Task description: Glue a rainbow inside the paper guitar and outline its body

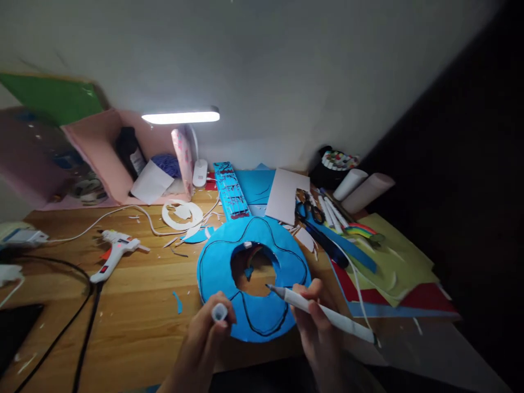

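Observation:
A blue paper ring (216, 256) with a wavy black outline drawn on it lies on the wooden table in front of me. Over its right front part, my right hand (317, 322) grips a white marker (335, 319), its dark tip bare and pointing left toward the ring's hole. Between the fingers of my left hand (207, 333) is the marker cap (220, 311), its open end facing up, beside the ring's left front edge. Through the hole I see a small blue piece (248, 273) and some bare wood.
A hot glue gun (117, 251) with its cord lies at the left. Behind the ring are a blue decorated strip (232, 191) and a white paper ring (172, 221). Scissors (309, 210), coloured sheets (401, 256) and a marker holder (333, 166) are at the right. A lit lamp (182, 117) hangs above.

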The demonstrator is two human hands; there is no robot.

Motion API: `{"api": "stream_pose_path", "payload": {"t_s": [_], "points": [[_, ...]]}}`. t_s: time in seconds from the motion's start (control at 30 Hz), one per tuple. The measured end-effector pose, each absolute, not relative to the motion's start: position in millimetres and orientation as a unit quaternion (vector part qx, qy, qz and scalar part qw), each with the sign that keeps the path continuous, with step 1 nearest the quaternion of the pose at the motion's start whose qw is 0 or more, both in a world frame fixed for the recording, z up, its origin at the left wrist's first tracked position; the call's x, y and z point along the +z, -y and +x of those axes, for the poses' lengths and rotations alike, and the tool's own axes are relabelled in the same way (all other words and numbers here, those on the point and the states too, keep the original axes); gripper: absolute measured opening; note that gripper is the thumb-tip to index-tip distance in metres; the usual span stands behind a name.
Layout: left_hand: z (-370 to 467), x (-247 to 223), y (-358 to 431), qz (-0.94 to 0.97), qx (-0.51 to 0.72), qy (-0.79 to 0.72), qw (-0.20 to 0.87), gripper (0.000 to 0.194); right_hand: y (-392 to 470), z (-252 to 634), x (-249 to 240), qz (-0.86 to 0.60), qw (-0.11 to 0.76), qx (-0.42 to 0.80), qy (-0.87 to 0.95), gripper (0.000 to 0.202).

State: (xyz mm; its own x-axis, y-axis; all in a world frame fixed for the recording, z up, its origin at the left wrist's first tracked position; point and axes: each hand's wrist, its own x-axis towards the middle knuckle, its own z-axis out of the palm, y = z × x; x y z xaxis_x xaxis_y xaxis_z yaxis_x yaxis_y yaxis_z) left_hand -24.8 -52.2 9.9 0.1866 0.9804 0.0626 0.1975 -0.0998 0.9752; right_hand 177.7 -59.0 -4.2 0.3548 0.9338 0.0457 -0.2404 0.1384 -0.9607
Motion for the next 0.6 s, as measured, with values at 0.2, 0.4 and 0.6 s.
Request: {"api": "stream_pose_path", "payload": {"t_s": [0.2,0.4,0.6], "points": [[-47,-11,15,0.453,0.568,-0.601,0.334,0.043,44,234,-11,-0.471,0.725,0.431,0.256,0.028],[-35,-6,28,0.579,0.403,-0.650,0.283,0.032,46,245,-16,-0.433,0.677,0.510,0.307,0.032],[36,13,31,0.803,0.328,-0.394,0.303,0.017,55,231,-17,-0.390,0.631,0.572,0.349,0.046]]}}
